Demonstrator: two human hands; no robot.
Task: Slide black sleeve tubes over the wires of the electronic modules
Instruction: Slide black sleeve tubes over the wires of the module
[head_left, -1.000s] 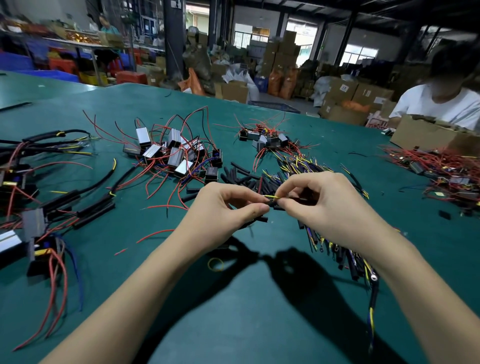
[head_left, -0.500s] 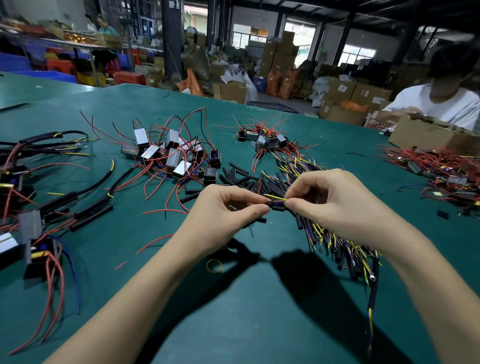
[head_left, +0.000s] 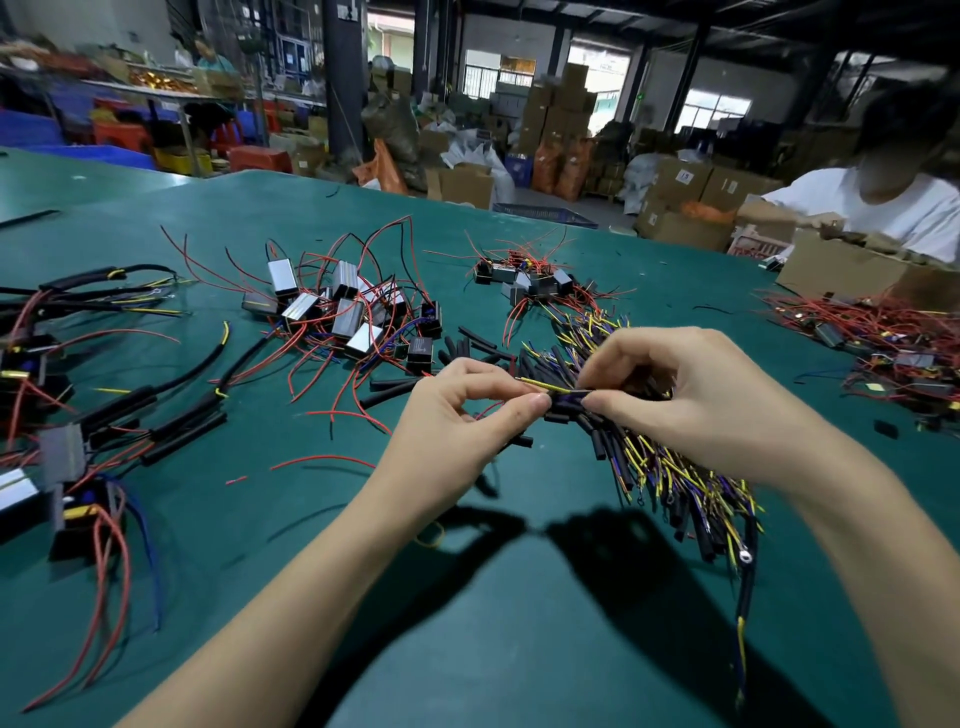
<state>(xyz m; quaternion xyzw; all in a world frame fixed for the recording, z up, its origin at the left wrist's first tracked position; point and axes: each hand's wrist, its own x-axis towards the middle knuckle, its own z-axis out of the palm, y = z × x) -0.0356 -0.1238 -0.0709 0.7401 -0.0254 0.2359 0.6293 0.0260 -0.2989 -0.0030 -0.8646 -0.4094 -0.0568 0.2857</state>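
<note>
At the centre of the frame, two bare hands meet above a green table (head_left: 519, 649). The left hand (head_left: 457, 415) has its thumb and forefinger curled together, pinching the end of a short black sleeve tube (head_left: 563, 402). The right hand (head_left: 691, 395) pinches the tube's other end with curled fingers, and a thin yellow wire (head_left: 545, 385) runs slanting between the two sets of fingertips, just above the tube. Whether the wire has entered the tube cannot be told.

Beneath and to the lower right of the right hand lies a bundle of sleeved yellow and purple wires (head_left: 675, 483). Loose black tubes (head_left: 467, 348) lie scattered just above the left hand. A pile of silver and black modules with red wires (head_left: 343, 312) sits at centre left, a smaller pile (head_left: 524, 280) at upper centre, and longer sleeved harnesses (head_left: 93, 364) along the left edge. At the upper right, a person in a white shirt (head_left: 904, 208) sits behind a cardboard box (head_left: 852, 270), with more red-wired modules (head_left: 883, 332) in front.
</note>
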